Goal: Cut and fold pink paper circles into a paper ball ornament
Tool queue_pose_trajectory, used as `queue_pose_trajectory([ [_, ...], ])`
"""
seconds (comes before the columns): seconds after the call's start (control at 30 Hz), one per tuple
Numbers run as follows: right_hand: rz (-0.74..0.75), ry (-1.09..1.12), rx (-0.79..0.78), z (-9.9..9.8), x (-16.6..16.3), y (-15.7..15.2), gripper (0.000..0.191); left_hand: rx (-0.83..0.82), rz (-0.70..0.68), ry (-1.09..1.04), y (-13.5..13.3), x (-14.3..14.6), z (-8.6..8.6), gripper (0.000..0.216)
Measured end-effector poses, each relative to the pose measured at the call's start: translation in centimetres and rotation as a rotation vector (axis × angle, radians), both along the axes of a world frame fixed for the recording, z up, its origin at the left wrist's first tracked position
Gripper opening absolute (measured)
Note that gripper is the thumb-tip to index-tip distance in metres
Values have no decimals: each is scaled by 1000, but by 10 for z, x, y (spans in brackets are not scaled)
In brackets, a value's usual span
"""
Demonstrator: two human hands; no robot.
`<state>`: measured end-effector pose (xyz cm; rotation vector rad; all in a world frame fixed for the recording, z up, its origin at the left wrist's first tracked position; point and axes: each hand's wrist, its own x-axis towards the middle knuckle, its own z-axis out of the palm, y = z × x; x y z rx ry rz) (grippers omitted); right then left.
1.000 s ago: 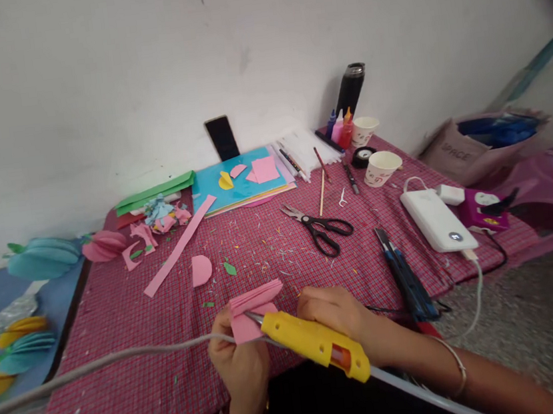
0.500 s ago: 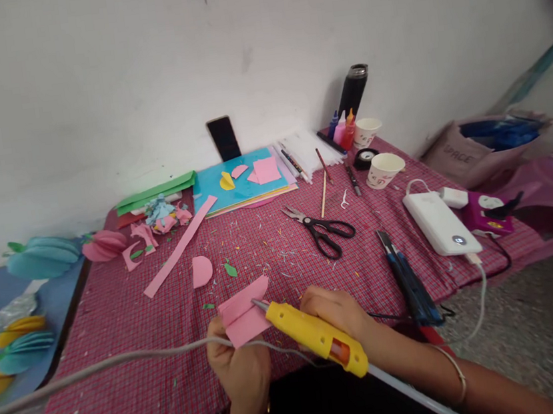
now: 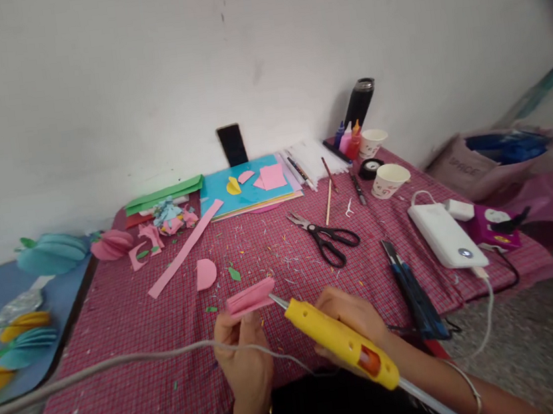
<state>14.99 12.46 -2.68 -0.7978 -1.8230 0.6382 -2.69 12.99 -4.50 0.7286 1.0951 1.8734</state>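
Low in the middle, my left hand [image 3: 245, 358] pinches a stack of folded pink paper [image 3: 251, 297] between thumb and fingers, seen nearly edge-on. My right hand [image 3: 353, 318] is wrapped round a yellow hot glue gun [image 3: 341, 341], a clear glue stick jutting from its rear. The gun's metal nozzle is at the right end of the pink paper; whether they touch I cannot tell. A grey cord [image 3: 138, 355] runs across in front of my left wrist. Beyond the paper lie a pink half-round piece [image 3: 207, 274] and a green paper leaf [image 3: 235, 274].
Black-handled scissors [image 3: 328, 235] and a blue box cutter [image 3: 414, 294] lie on the checked cloth. To the right are a white power bank [image 3: 446, 233] and a paper cup [image 3: 390, 180]. Coloured sheets [image 3: 219, 197] lie at the back. A teal paper pumpkin [image 3: 53, 253] sits far left.
The pink paper was spread with the nozzle over its middle; now it is folded together and turned edge-on. My right hand has drawn the glue gun slightly right, to the paper's end.
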Motion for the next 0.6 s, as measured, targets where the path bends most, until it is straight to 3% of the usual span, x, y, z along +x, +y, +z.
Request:
queue_pose_trajectory([
  [0.33, 74, -80, -20, -23, -7, 2, 22, -42, 31, 243, -6, 0, -1, 19],
  [0.6, 80, -119, -40, -23, -9, 2, 21, -1, -24, 263, -10, -1, -5, 18],
])
